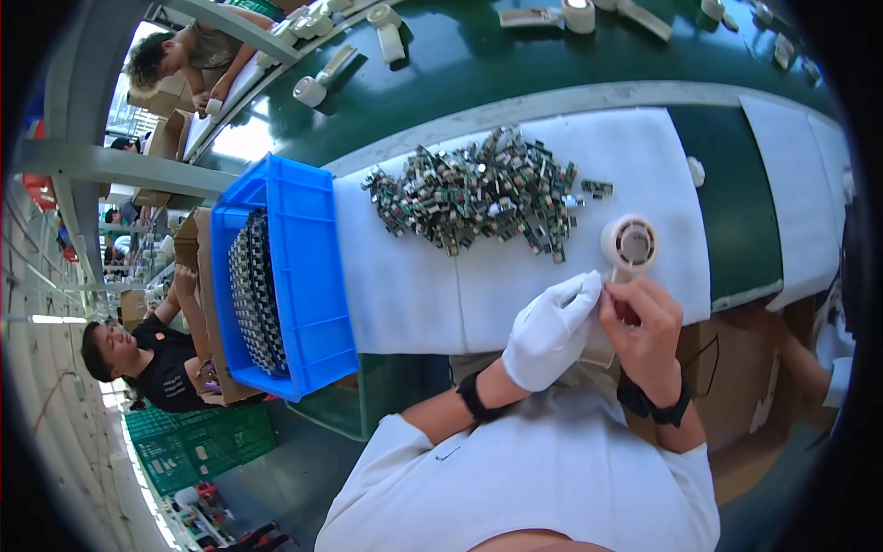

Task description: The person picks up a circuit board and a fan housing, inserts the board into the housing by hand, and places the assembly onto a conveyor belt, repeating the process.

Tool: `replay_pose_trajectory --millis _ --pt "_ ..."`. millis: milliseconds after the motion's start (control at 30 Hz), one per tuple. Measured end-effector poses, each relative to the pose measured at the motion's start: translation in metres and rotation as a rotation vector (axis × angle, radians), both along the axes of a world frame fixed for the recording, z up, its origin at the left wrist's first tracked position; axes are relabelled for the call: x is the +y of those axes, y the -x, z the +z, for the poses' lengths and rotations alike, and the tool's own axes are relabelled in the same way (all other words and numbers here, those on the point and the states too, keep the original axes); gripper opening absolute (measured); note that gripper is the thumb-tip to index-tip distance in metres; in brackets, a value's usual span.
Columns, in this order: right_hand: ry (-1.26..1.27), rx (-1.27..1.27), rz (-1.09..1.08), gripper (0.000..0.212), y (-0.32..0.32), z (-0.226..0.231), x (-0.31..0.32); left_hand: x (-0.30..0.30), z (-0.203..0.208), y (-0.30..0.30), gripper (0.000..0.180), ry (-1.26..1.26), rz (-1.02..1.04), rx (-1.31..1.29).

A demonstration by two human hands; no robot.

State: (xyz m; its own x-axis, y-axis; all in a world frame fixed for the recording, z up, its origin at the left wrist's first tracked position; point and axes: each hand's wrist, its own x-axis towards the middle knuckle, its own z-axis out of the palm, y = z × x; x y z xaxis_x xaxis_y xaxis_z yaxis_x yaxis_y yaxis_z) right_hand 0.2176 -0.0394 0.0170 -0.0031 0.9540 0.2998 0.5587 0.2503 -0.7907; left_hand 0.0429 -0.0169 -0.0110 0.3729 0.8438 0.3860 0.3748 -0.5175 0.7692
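Meeting near the near right corner of the white sheet (405, 308), gloved left hand (553, 333) and bare right hand (647, 329) have fingertips pinched, on what I cannot tell; tape roll (613, 244) sits just beyond

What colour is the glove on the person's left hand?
The glove on the left hand is plain white, seen best in the head view.

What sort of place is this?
Probably an electronics assembly floor: heaped small circuit boards, a blue crate of parts, and another person at work by a long green surface, possibly a conveyor.
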Motion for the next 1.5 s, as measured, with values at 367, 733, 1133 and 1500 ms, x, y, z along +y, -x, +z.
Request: replay_pose_trajectory --millis 367,733,1133,1500 --pt "0.294 -0.17 0.352 0.063 -0.026 0.091 0.121 0.057 0.024 0.131 0.042 -0.096 0.79 0.322" --pt "0.392 -0.275 0.058 0.075 0.057 0.008 0.606 0.067 0.0 0.158 0.045 -0.057 0.688 0.336" --pt "0.004 -0.523 -0.167 0.09 0.235 -0.055 0.696 0.059 -0.003 0.164 0.039 0.147 0.588 0.274" --pt "-0.357 -0.894 0.858 0.06 0.395 -0.008 0.553 0.063 0.01 0.169 0.033 -0.015 0.614 0.128"
